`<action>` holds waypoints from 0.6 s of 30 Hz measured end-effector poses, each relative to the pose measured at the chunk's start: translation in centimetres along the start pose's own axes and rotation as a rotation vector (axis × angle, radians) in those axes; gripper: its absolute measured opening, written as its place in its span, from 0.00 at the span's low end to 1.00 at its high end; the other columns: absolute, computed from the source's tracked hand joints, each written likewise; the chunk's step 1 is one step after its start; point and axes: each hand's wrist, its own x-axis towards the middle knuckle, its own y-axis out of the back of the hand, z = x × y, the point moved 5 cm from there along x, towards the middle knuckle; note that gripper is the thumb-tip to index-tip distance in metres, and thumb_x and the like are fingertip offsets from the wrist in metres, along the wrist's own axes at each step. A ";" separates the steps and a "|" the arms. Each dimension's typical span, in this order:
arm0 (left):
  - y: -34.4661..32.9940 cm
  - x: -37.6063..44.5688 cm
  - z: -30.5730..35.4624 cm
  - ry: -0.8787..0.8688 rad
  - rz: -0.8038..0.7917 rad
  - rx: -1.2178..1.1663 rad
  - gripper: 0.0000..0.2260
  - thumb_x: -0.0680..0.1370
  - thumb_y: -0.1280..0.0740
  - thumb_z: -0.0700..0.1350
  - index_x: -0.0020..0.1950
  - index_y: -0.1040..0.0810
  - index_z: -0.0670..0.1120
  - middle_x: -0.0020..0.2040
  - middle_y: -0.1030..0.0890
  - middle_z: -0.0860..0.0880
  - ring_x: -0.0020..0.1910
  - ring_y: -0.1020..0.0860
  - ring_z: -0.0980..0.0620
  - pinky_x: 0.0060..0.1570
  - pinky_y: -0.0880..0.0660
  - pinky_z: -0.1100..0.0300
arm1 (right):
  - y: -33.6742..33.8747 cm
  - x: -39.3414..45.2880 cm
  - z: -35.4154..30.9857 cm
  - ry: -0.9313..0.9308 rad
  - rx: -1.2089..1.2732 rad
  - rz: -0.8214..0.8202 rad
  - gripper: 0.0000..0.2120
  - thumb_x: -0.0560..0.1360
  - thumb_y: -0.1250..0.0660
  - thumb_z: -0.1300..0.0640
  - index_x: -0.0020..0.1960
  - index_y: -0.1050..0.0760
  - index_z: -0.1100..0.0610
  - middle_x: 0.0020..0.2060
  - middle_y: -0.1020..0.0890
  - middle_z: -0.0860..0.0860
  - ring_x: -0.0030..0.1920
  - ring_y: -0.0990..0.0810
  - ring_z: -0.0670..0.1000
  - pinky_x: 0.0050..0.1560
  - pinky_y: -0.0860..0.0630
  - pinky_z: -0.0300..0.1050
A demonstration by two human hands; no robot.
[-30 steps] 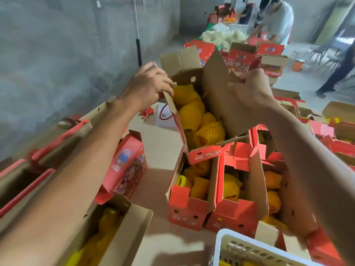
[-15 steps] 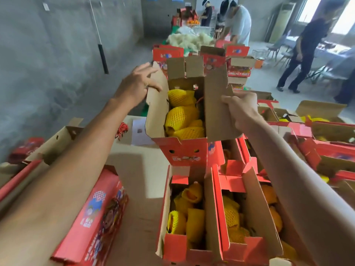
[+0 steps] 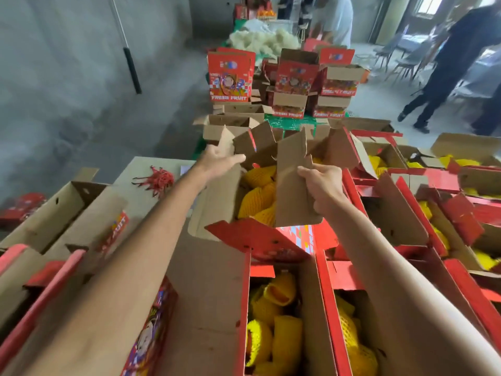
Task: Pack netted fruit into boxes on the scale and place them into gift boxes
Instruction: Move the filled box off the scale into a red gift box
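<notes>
I hold an open red gift box (image 3: 217,210) of yellow-netted fruit (image 3: 259,196) out in front of me, above other boxes. My left hand (image 3: 219,162) grips the top of its left cardboard flap, thumb over the edge. My right hand (image 3: 322,189) pinches the right flap (image 3: 291,183), which stands up over the fruit. Below, nearer me, two more open red boxes (image 3: 322,308) hold netted fruit (image 3: 273,321) side by side.
Open red boxes with yellow fruit (image 3: 444,202) crowd the right side. Cardboard cartons (image 3: 54,213) sit at left. Upright printed gift boxes (image 3: 230,77) stand further along the table, with a heap of white nets (image 3: 263,40). A red tangle of net (image 3: 157,177) lies on the cardboard. People (image 3: 455,58) move at back right.
The held box has moved forward and lower, away from me. My view has tilted so the two boxes below fill the bottom. Both hands keep hold of the flaps.
</notes>
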 end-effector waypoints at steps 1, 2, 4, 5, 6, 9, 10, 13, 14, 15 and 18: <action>-1.0 0.1 -2.2 0.100 -0.051 0.053 0.46 0.69 0.26 0.68 0.79 0.37 0.47 0.77 0.31 0.44 0.74 0.30 0.42 0.69 0.30 0.51 | 0.0 0.4 0.1 -0.007 0.004 0.003 0.07 0.71 0.25 0.56 0.41 0.16 0.60 0.40 0.13 0.58 0.39 0.14 0.53 0.39 0.17 0.49; -1.9 0.3 -4.0 0.160 -0.072 0.098 0.50 0.68 0.26 0.70 0.81 0.41 0.48 0.79 0.35 0.43 0.76 0.34 0.39 0.72 0.32 0.45 | 0.0 0.6 0.1 -0.010 0.013 0.000 0.06 0.72 0.25 0.56 0.42 0.15 0.60 0.40 0.13 0.58 0.39 0.14 0.53 0.39 0.17 0.48; -3.0 0.9 -6.4 0.223 -0.037 0.193 0.54 0.70 0.26 0.69 0.83 0.50 0.45 0.81 0.40 0.39 0.77 0.37 0.35 0.73 0.34 0.39 | -0.2 0.6 0.2 -0.013 0.030 -0.019 0.06 0.73 0.25 0.57 0.43 0.15 0.60 0.39 0.13 0.57 0.40 0.13 0.54 0.40 0.15 0.49; -3.2 1.2 -7.3 0.235 0.007 0.242 0.54 0.71 0.26 0.68 0.83 0.52 0.43 0.81 0.41 0.38 0.77 0.37 0.34 0.73 0.34 0.38 | -0.3 0.5 0.2 -0.015 0.032 -0.031 0.06 0.74 0.25 0.57 0.43 0.15 0.60 0.39 0.13 0.56 0.40 0.13 0.54 0.39 0.15 0.50; -3.4 1.5 -7.9 0.239 0.032 0.258 0.54 0.71 0.26 0.67 0.83 0.51 0.43 0.80 0.40 0.38 0.76 0.36 0.34 0.72 0.34 0.38 | -0.3 0.3 0.2 -0.016 0.028 -0.043 0.06 0.74 0.25 0.56 0.43 0.15 0.59 0.38 0.13 0.55 0.40 0.12 0.53 0.39 0.15 0.49; -3.5 1.7 -9.6 0.265 -0.030 0.098 0.50 0.68 0.22 0.64 0.81 0.41 0.45 0.76 0.31 0.42 0.73 0.29 0.40 0.71 0.29 0.43 | -0.7 0.2 0.1 -0.015 0.013 -0.074 0.05 0.75 0.26 0.54 0.44 0.15 0.56 0.38 0.13 0.53 0.39 0.12 0.51 0.36 0.16 0.46; -3.2 1.5 -10.0 0.262 -0.036 0.052 0.47 0.67 0.20 0.61 0.79 0.36 0.46 0.73 0.27 0.43 0.69 0.25 0.41 0.68 0.27 0.45 | -0.9 0.3 0.1 -0.014 0.010 -0.080 0.05 0.76 0.26 0.54 0.45 0.15 0.55 0.39 0.13 0.53 0.39 0.13 0.51 0.36 0.16 0.46; -1.1 1.2 -9.9 0.251 0.058 -0.005 0.36 0.66 0.18 0.55 0.69 0.28 0.46 0.56 0.19 0.45 0.53 0.19 0.44 0.48 0.21 0.51 | -1.4 0.3 -0.1 -0.013 -0.011 -0.080 0.04 0.75 0.26 0.53 0.46 0.15 0.54 0.40 0.13 0.53 0.39 0.13 0.51 0.36 0.16 0.45; -0.6 1.1 -9.3 0.249 0.065 -0.036 0.32 0.67 0.19 0.52 0.66 0.27 0.45 0.51 0.18 0.45 0.48 0.18 0.44 0.43 0.20 0.51 | -1.6 0.3 -0.2 -0.007 -0.013 -0.078 0.04 0.75 0.26 0.53 0.46 0.15 0.54 0.39 0.13 0.52 0.39 0.13 0.51 0.34 0.17 0.44; -0.4 1.1 -8.5 0.230 0.056 -0.055 0.28 0.68 0.20 0.50 0.63 0.26 0.45 0.49 0.18 0.45 0.47 0.18 0.44 0.42 0.19 0.51 | -1.6 0.3 -0.2 -0.004 -0.009 -0.076 0.04 0.75 0.26 0.53 0.46 0.15 0.54 0.38 0.13 0.52 0.38 0.13 0.51 0.33 0.18 0.43; -0.1 1.2 -5.3 0.110 0.053 -0.084 0.21 0.68 0.22 0.47 0.59 0.22 0.46 0.49 0.16 0.46 0.47 0.17 0.45 0.47 0.17 0.49 | -0.4 0.6 -0.1 0.032 -0.069 -0.045 0.05 0.73 0.27 0.55 0.43 0.14 0.56 0.35 0.13 0.52 0.37 0.13 0.52 0.30 0.19 0.44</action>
